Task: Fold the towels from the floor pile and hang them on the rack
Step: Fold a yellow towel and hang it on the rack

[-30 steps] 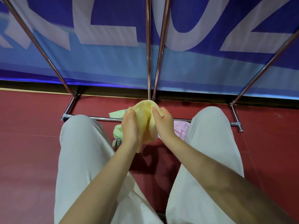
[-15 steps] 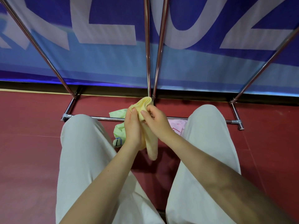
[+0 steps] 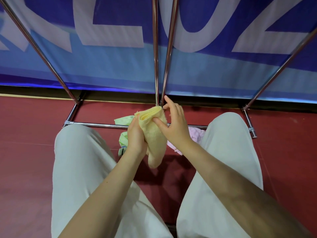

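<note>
Left hand [image 3: 136,136] grips folded yellow terry towel [image 3: 154,134], long axis hanging down. Right hand [image 3: 175,124], fingers spread, thumb touching it. Chrome rack uprights [image 3: 155,66] rise directly beyond the towel.

Person sits on the floor [image 3: 25,160], knees apart, facing the rack [image 3: 155,48] at 12 o'clock. Rack's base bar [image 3: 96,124] runs across just past the knees; banner [image 3: 106,66] behind the rack. Folded towel [image 3: 154,134] held up between the knees, left hand [image 3: 136,138] at its 9, right hand [image 3: 175,124] at its 3. Floor pile [image 3: 124,140] lies under the hands, spreading from 10 to 4.
</note>
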A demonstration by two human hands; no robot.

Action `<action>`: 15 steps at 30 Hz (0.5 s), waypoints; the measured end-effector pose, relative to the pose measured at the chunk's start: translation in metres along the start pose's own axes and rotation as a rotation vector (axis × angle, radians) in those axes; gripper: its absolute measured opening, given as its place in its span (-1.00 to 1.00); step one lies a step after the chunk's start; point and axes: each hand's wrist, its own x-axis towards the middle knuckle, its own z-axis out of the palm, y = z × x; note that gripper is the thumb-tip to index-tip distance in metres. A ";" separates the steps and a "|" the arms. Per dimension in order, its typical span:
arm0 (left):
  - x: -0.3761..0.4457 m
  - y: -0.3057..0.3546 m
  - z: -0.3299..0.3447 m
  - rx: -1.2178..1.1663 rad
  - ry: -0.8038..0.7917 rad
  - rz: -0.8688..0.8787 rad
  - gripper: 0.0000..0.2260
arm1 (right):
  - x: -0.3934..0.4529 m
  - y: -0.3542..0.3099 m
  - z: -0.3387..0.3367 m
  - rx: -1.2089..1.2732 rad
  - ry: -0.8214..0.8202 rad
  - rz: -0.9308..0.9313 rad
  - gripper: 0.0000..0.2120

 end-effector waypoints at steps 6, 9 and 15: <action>-0.001 -0.001 -0.002 0.034 -0.038 -0.022 -0.81 | -0.008 -0.004 0.002 0.160 -0.188 0.266 -0.85; -0.005 -0.001 0.001 0.085 -0.016 -0.021 -0.80 | -0.012 -0.005 0.006 0.221 -0.149 0.285 -0.81; -0.009 -0.001 0.006 0.121 0.003 -0.060 -0.64 | -0.010 -0.004 0.011 0.285 0.020 0.343 -0.56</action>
